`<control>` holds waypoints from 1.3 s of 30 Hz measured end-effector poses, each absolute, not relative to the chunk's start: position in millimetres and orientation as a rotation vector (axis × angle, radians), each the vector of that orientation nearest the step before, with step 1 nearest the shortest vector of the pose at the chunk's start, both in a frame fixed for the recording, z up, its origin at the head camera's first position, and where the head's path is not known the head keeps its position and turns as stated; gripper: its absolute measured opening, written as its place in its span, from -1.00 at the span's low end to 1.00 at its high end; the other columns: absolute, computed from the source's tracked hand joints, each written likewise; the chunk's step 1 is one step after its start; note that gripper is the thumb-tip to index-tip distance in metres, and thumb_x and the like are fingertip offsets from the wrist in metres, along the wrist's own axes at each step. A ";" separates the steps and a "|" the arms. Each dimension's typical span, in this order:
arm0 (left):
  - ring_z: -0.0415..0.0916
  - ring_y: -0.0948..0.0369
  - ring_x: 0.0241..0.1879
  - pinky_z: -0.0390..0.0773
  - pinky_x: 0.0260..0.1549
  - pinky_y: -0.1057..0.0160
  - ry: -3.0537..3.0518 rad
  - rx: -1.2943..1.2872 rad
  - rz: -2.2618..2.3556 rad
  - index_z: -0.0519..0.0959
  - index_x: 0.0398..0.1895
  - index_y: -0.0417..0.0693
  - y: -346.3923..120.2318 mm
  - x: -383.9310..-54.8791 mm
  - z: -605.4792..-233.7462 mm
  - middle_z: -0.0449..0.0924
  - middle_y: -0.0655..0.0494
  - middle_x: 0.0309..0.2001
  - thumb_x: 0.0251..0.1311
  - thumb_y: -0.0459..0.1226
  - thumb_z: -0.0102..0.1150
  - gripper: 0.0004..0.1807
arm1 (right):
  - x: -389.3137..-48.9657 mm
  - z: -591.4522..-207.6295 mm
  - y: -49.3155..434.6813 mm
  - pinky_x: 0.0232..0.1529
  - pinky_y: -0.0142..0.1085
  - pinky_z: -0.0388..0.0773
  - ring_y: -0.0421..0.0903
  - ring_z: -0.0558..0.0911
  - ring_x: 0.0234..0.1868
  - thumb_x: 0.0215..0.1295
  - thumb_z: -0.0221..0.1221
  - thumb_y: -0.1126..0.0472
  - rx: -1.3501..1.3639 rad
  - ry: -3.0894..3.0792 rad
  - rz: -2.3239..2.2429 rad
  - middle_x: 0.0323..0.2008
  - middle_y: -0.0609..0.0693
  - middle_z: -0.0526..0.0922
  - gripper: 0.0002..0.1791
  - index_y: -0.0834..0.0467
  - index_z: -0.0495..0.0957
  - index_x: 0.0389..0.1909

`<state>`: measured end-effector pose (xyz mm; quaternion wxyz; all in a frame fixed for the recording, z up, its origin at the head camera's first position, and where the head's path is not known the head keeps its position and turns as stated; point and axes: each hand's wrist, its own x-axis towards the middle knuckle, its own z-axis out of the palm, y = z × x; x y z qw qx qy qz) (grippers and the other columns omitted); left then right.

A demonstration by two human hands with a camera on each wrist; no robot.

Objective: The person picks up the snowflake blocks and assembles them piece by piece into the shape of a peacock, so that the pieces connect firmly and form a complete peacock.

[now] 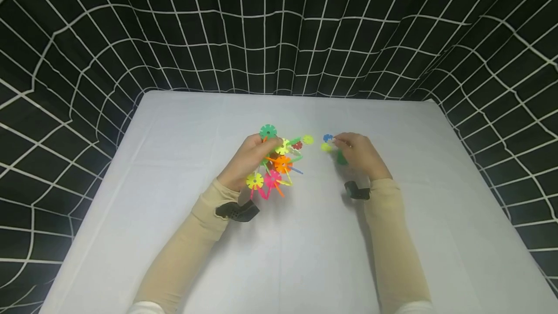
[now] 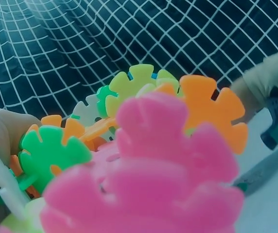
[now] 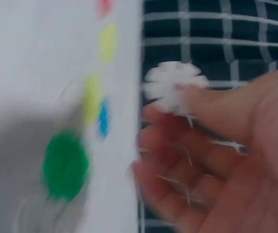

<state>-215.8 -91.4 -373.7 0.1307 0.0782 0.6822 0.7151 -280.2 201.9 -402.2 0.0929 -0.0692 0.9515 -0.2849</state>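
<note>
My left hand (image 1: 246,161) grips a cluster of interlocked, notched plastic flower discs in pink, orange, yellow, green and white. An orange disc (image 1: 283,164) sits mid-cluster, and a pink disc (image 2: 151,121) fills much of the left wrist view. To the right, my right hand (image 1: 359,154) pinches a white flower disc (image 3: 170,87) between thumb and finger, held off the table. Beside that hand, loose discs lie on the cloth: a blue one (image 1: 328,137), two yellow ones (image 1: 308,139) and a green one (image 1: 342,158), partly covered by the hand in the head view.
A white cloth covers the table (image 1: 196,125). Black curtains with a white grid (image 1: 279,28) stand behind it and along both sides. A dark red disc (image 1: 297,145) lies close to the cluster's right edge. Each wrist carries a black camera strap (image 1: 239,211).
</note>
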 end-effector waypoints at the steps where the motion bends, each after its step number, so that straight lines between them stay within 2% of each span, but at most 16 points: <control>1: 0.36 0.15 -0.34 0.47 -0.25 0.23 1.982 0.234 2.067 0.37 -0.54 -0.01 -91.1 -216.2 -374.1 0.30 0.17 -0.48 0.36 -0.14 0.06 -0.70 | -277.7 -397.2 198.2 0.30 0.14 0.47 0.19 0.56 0.25 0.58 0.01 -0.02 -0.226 2.832 -0.952 0.27 0.18 0.59 -0.57 0.16 0.58 0.22; 4: 0.37 0.16 -0.41 0.48 -0.30 0.25 1.975 0.269 2.028 0.35 -0.57 -0.03 -90.6 -216.7 -374.8 0.30 0.18 -0.53 0.37 -0.15 0.07 -0.67 | -265.5 -378.7 182.2 0.01 -0.09 0.65 0.08 0.69 -0.05 0.51 0.13 -0.01 -0.340 2.796 -1.274 0.06 0.11 0.70 -0.63 0.14 0.65 0.11; 7: 0.37 0.16 -0.46 0.47 -0.36 0.27 1.957 0.318 1.995 0.35 -0.60 -0.04 -89.9 -216.2 -375.4 0.32 0.18 -0.57 0.37 -0.16 0.07 -0.64 | -251.8 -364.3 164.4 -0.18 -0.28 0.69 -0.02 0.69 -0.25 0.47 0.19 0.15 -0.512 2.654 -1.521 -0.08 0.10 0.69 -0.74 0.19 0.67 0.02; 11: 0.40 0.17 -0.45 0.49 -0.44 0.30 1.928 0.377 1.968 0.40 -0.57 -0.05 -89.0 -215.0 -377.2 0.40 0.17 -0.53 0.39 -0.18 0.05 -0.67 | -239.6 -355.1 146.6 -0.20 -0.32 0.70 -0.09 0.67 -0.21 0.43 0.17 0.36 -0.799 2.498 -1.584 -0.09 0.16 0.71 -0.84 0.27 0.65 -0.06; 14: 0.42 0.17 -0.44 0.50 -0.47 0.31 1.911 0.412 1.957 0.45 -0.52 -0.09 -88.5 -214.8 -379.0 0.44 0.15 -0.51 0.40 -0.19 0.03 -0.70 | -235.4 -353.3 141.3 -0.20 -0.31 0.68 -0.12 0.65 -0.20 0.41 0.17 0.41 -0.918 2.474 -1.555 -0.09 0.21 0.72 -0.85 0.27 0.65 -0.09; 20: 0.44 0.18 -0.45 0.50 -0.46 0.32 1.884 0.448 1.938 0.52 -0.42 -0.12 -87.2 -213.7 -378.4 0.49 0.15 -0.49 0.41 -0.21 0.03 -0.75 | -233.5 -353.2 140.8 -0.22 -0.26 0.68 -0.10 0.63 -0.23 0.38 0.20 0.41 -0.971 2.500 -1.529 -0.10 0.23 0.72 -0.85 0.28 0.67 -0.09; 30: 0.42 0.20 -0.49 0.50 -0.50 0.32 1.876 0.540 1.896 0.56 -0.32 -0.17 -85.4 -213.9 -379.6 0.43 0.19 -0.50 0.40 -0.26 0.02 -0.81 | -230.8 -352.1 141.2 -0.23 -0.33 0.67 -0.08 0.62 -0.24 0.33 0.21 0.47 -1.027 2.515 -1.500 -0.14 0.15 0.73 -0.83 0.28 0.67 -0.12; 39: 0.40 0.19 -0.47 0.52 -0.47 0.31 1.891 0.540 1.872 0.50 -0.44 -0.11 -83.5 -211.9 -379.9 0.35 0.19 -0.55 0.39 -0.25 0.03 -0.78 | -231.1 -353.5 143.9 -0.21 -0.36 0.64 -0.07 0.60 -0.28 0.32 0.23 0.45 -1.071 2.487 -1.470 -0.25 0.12 0.70 -0.84 0.25 0.70 -0.14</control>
